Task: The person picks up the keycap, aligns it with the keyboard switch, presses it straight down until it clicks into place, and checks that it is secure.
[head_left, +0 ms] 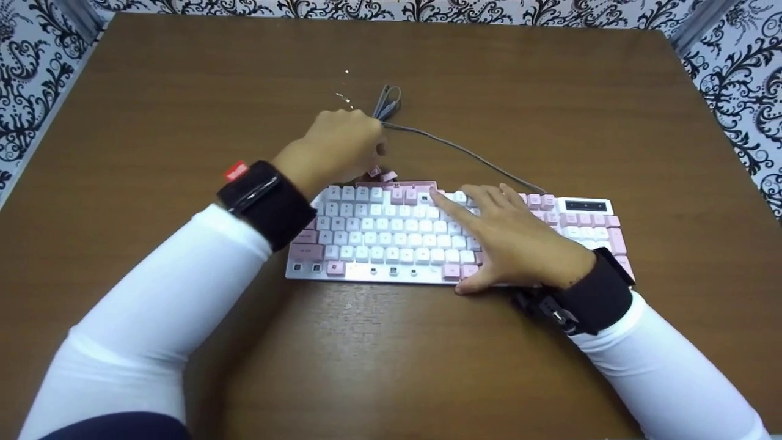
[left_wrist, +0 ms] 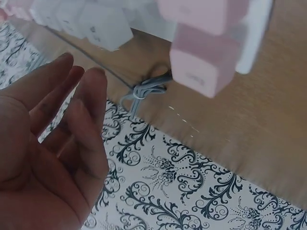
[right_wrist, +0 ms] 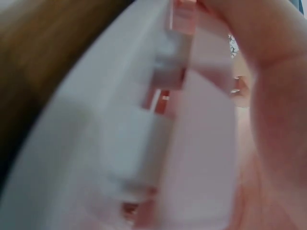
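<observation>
A white and pink keyboard lies on the brown table. My right hand rests across its right half, fingers spread over the keys and thumb at the front edge. In the right wrist view, blurred pink and white keys sit close beside that hand. My left hand is over the keyboard's back edge. Its fingers are loosely bent in the left wrist view, with nothing seen between them. Small pink pieces show below it, partly hidden. Beyond it lies a tied grey cable.
The cable's single strand runs to the keyboard's back right. Small bright marks show on the table near the cable bundle. Black-and-white patterned covering surrounds the table's far and side edges.
</observation>
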